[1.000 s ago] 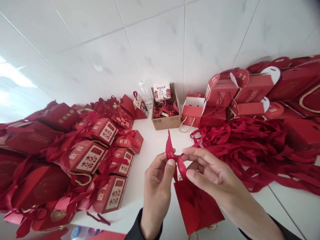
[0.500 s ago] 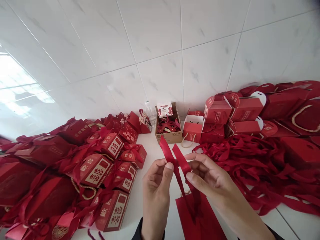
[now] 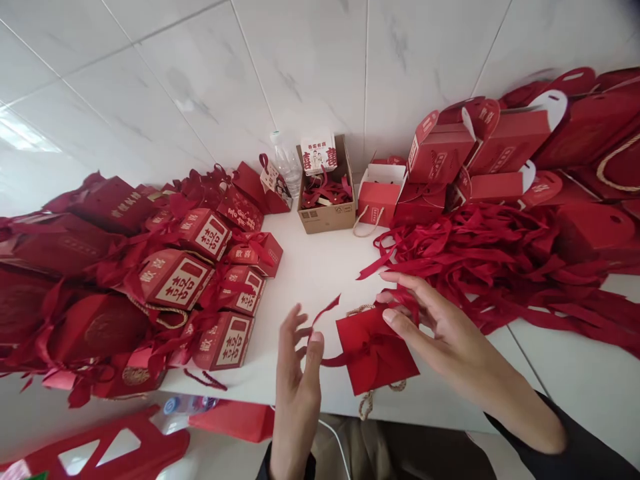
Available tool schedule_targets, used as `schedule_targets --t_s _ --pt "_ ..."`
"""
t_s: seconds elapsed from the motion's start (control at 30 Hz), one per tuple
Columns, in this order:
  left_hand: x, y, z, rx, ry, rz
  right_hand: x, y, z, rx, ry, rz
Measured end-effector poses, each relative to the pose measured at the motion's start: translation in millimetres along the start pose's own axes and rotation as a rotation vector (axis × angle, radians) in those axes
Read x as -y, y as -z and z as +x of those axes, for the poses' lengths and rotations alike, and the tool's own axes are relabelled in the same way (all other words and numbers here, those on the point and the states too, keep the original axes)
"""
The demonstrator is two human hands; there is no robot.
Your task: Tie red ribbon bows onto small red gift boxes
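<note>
A small red gift box (image 3: 357, 370) stands in front of me on the white table, a red ribbon (image 3: 371, 348) crossed in a knot over its top. One ribbon end loops out to the left and runs through my left hand (image 3: 300, 373), between thumb and curled fingers, its tip sticking up. At the box's back right corner, my right hand (image 3: 425, 320) has the other ribbon end between thumb and fingers, partly hidden by them. Twisted rope handles (image 3: 367, 403) show at the box's front and back edges.
Finished-looking red boxes with bows (image 3: 220, 340) crowd the left. A heap of loose red ribbons (image 3: 480, 260) lies at right, with stacked boxes (image 3: 443, 157) behind. A cardboard carton (image 3: 327, 219) and a plastic bottle (image 3: 287, 167) stand by the tiled wall. A red stool (image 3: 120, 443) is below left.
Both hands have moved apart and lower, each with a ribbon end. The ribbon, held up above the box before, now lies crossed on its top. The view has tilted downward.
</note>
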State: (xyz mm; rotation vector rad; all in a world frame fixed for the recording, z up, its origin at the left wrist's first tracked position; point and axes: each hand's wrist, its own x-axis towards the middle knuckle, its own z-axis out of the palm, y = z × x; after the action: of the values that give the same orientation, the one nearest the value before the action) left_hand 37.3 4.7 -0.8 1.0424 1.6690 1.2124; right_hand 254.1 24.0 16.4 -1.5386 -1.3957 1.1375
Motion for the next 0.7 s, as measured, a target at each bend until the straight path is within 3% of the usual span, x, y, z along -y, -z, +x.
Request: schedule_targets --t_s 0.1,0.27,0.47,0.7 --pt "11.5 9.1 -12.5 -0.132 0.06 0.054 -2.6 7.6 -5.9 -0.049 -0.024 -0.125" --pt "21.5 5.2 -39.3 0.081 0.195 0.002 -16.7 20.9 -15.6 -0.081 0.028 -0.264" --pt "9.1 -15.6 -39.1 0.101 0.091 -0.004 -14.7 20.0 -12.9 0.042 0.176 -0.332" --pt "3.2 -9.7 -29.3 -0.09 -0.007 0.055 -11.7 24.8 -2.4 -0.097 0.134 -0.36"
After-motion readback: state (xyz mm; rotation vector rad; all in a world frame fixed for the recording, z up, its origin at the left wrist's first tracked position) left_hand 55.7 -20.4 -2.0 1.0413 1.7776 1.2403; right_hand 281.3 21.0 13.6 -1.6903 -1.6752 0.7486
